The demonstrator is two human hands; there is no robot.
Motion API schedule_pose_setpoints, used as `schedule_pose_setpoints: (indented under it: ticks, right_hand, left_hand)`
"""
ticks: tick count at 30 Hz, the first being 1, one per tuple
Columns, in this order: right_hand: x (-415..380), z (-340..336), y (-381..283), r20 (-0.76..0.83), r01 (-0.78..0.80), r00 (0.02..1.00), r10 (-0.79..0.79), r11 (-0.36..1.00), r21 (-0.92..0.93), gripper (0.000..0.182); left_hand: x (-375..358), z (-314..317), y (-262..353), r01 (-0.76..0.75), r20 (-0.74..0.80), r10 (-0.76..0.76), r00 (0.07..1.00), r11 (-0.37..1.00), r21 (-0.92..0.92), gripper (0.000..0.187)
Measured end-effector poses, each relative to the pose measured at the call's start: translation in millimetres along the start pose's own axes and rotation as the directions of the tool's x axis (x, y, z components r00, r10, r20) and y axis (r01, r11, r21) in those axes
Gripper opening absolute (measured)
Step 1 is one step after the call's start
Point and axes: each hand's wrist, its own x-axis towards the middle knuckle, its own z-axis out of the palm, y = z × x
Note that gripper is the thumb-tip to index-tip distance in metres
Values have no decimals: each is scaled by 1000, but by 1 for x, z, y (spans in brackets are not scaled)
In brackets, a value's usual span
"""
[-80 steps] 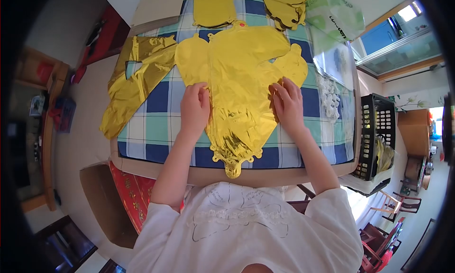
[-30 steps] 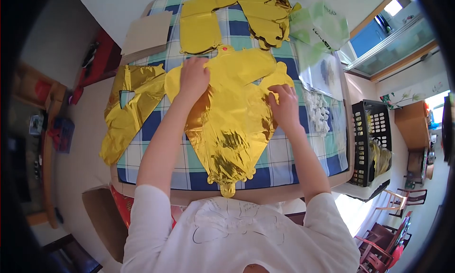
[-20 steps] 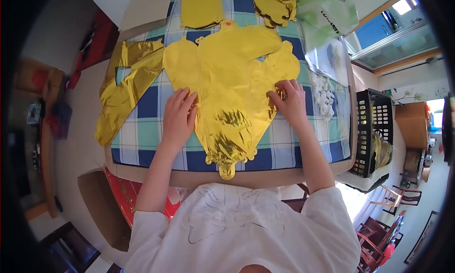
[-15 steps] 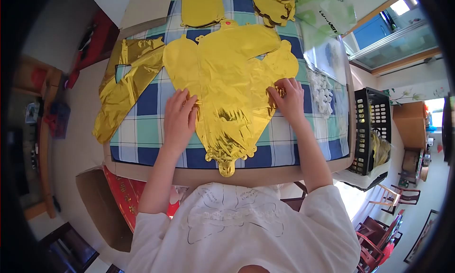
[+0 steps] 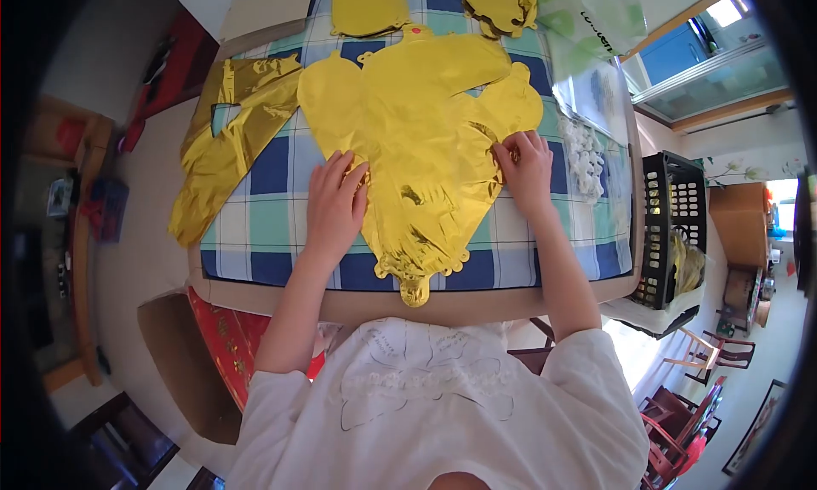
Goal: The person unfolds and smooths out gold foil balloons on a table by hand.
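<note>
A flat gold foil balloon [image 5: 408,141] lies spread over the checked cloth, with a rounded lobe on each side and a small tab at its near end. Its surface is creased toward that tab, and a small red spot shows at its far end. At the left edge of the balloon, my left hand [image 5: 336,202] is closed with bent fingers around the foil. My right hand [image 5: 529,173] pinches the opposite edge between thumb and fingers, below the right lobe. Both fingertips are partly hidden by the hands and the foil.
Another folded gold foil piece [image 5: 238,141] lies at the left. Stacked gold foil [image 5: 370,5] and more gold foil [image 5: 502,0] sit at the back. A green-white plastic bag [image 5: 591,17], white string [image 5: 585,162] and a black basket [image 5: 657,230] are on the right.
The view has shifted slightly. The lower part of the balloon looks flatter and more spread, its lower right fold less distinct. Both hands stay at its edges.
</note>
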Motion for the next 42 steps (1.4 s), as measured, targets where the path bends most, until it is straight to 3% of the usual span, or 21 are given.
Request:
schedule_pose_setpoints:
  ticks: [4, 6, 9, 10, 16, 22, 25, 28, 34, 42]
  right_hand:
    - [0, -4, -9, -50, 24, 998, -23, 999, 31, 12]
    - [-5, -12, -26, -136, 77, 988, -72, 996, 33, 11]
    - [-30, -30, -46, 146, 47, 987, -66, 990, 131, 9]
    - [-36, -32, -49, 185, 4, 982, -33, 988, 154, 9]
    - [-53, -26, -62, 329, -133, 942, 71, 976, 170, 11]
    - [-54, -25, -64, 364, -141, 931, 42, 958, 248, 13]
    - [-50, -29, -63, 394, -188, 916, 82, 953, 239, 14]
    - [-46, -30, -65, 413, -203, 906, 95, 952, 227, 16]
    - [-48, -21, -69, 446, -216, 890, 98, 951, 222, 17]
    - [-51, -33, -72, 479, -321, 860, 176, 916, 241, 16]
  left_hand:
    - [0, 1, 1, -39, -90, 41, 995, 999, 28, 21]
    - [-4, -8, 9, 29, -104, -36, 994, 997, -72, 15]
    - [-16, -22, 28, 220, -33, -236, 971, 940, -260, 8]
    - [-18, -23, 32, 296, 9, -310, 951, 898, -325, 7]
    - [-19, -15, 35, 389, 115, -383, 917, 785, -482, 10]
    - [-20, -18, 41, 312, 83, -303, 949, 879, -361, 14]
    - [-21, -20, 41, 80, -49, -94, 994, 969, -235, 17]
    - [-17, -18, 29, 90, -112, -112, 987, 979, -182, 19]
    - [-14, -18, 27, 105, -32, -112, 993, 980, -169, 18]
    - [-18, -15, 25, 59, -44, -64, 997, 992, -110, 17]
